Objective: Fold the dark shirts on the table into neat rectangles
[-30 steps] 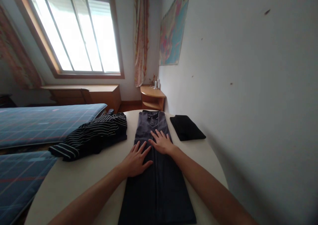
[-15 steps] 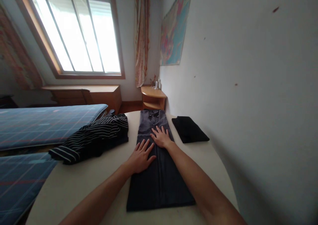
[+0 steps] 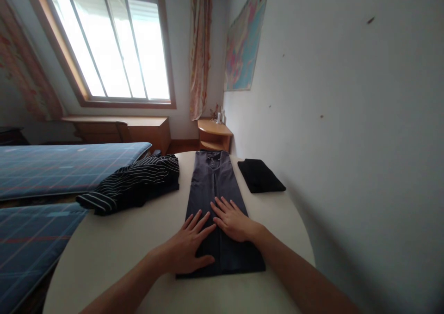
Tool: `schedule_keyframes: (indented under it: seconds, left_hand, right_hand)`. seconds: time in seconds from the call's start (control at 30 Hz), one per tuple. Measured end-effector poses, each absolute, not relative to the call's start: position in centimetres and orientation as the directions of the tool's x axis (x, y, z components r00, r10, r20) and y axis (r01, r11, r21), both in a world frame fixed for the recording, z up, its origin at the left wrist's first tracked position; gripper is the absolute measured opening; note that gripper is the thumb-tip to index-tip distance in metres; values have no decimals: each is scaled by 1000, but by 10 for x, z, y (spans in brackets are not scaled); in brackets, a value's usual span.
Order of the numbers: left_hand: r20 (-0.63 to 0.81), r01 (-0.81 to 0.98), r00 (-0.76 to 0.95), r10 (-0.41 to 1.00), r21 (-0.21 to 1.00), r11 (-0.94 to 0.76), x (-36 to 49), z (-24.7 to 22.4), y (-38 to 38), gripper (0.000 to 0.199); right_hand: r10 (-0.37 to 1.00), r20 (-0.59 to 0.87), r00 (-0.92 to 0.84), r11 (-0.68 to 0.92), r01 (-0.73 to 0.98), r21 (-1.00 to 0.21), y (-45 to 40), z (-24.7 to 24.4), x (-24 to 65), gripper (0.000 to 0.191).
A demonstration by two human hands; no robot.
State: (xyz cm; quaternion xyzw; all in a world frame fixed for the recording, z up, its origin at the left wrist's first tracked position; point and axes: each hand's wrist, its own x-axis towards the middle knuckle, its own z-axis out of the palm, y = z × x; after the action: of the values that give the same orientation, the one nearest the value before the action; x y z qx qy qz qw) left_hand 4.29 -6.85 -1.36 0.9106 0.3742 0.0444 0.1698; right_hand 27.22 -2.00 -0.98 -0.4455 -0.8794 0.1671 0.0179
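Note:
A dark grey-blue shirt [image 3: 213, 184], folded into a long narrow strip, lies on the round table [image 3: 138, 240] with its collar at the far end. My left hand [image 3: 189, 244] rests flat across the shirt's left edge near the front, fingers spread. On the right half of the shirt my right hand [image 3: 234, 219] lies flat, its fingers pointing up and left. The two hands are close together but apart, palms down, and neither grips the cloth.
Left on the table lies a rumpled black-and-white striped garment [image 3: 138, 182]. A folded black garment [image 3: 261, 175] sits at the right. Beds with blue plaid mattresses [image 3: 69, 166] stand left, and a white wall [image 3: 347, 166] rises on the right. A corner shelf [image 3: 213, 128] stands behind.
Both hands have slid toward me along the shirt, the right one more plainly. The shirt stays folded in its strip. The camera view has shifted slightly.

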Motion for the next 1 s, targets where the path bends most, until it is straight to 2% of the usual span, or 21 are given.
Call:
schedule_keyframes:
  seconds: [0.2, 0.3, 0.37, 0.43, 0.57, 0.63, 0.87, 1.0]
  left_hand:
    - [-44, 647, 724, 688, 389, -656, 41, -8, -71, 94]
    - [-39, 662, 706, 707, 392, -639, 42, -8, -73, 82]
    - [-35, 667, 697, 716, 399, -630, 43, -8, -75, 70]
    - [-26, 656, 705, 709, 404, -638, 44, -8, -76, 61]
    - [-48, 595, 771, 635, 412, -690, 47, -2, -77, 53]
    - [-63, 556, 805, 591, 428, -712, 48, 2, -78, 51]
    - [7, 468, 845, 535, 477, -744, 50, 9, -83, 35]
    - [52, 468, 843, 535, 418, -778, 52, 16, -90, 27]
  right_hand:
    - [724, -175, -668, 548, 710, -443, -68, 6, 285, 82]
    - [706, -157, -690, 553, 676, -487, -89, 13, 289, 98]
    - [723, -121, -680, 542, 667, -511, -100, 14, 292, 102]
    - [759, -63, -649, 526, 666, -529, -108, 12, 294, 90]
    - [751, 31, -659, 587, 646, -487, -116, 4, 296, 41]
    - [717, 57, -695, 643, 627, -441, -118, -1, 296, 26]
    - [617, 195, -762, 761, 515, -395, -119, -5, 294, 12]
    - [649, 150, -746, 730, 555, -398, -121, 5, 292, 14]
